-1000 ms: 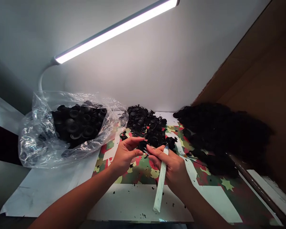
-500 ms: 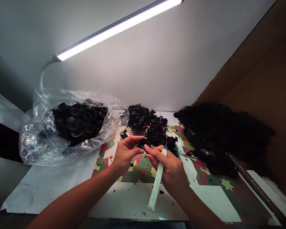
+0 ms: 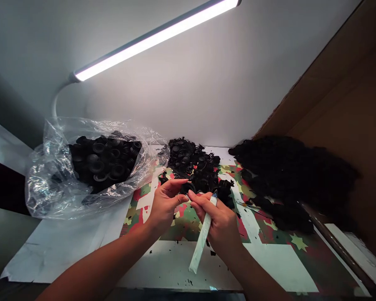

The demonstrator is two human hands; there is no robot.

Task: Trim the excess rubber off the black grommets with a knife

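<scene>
My left hand point(image 3: 166, 205) is closed in a pinch on a small round black rubber part point(image 3: 188, 188), partly hidden by the fingers. My right hand point(image 3: 217, 217) meets it, thumb and forefinger pressed against the part's near side. In that same hand is a tool with a white-wrapped handle point(image 3: 203, 238), slanting down toward me, with a bit of blue at its upper end. A sliver of shiny metal shows between the two thumbs; the rest of the working end is hidden. Just behind my hands lies a heap of black rubber parts and trimmings point(image 3: 188, 154).
A clear plastic bag point(image 3: 50, 188) full of round, ribbed black parts point(image 3: 109, 161) stands left. At right a large black pile point(image 3: 294, 175) rests against cardboard point(image 3: 341, 96). Thin metal tweezers-like tools point(image 3: 252, 207) lie beside it. A lamp point(image 3: 156, 42) hangs above. Black scraps dot the table.
My right hand has shifted slightly left, and the lower end of the white handle has swung left and up a little. My left hand keeps its hold nearly in place.
</scene>
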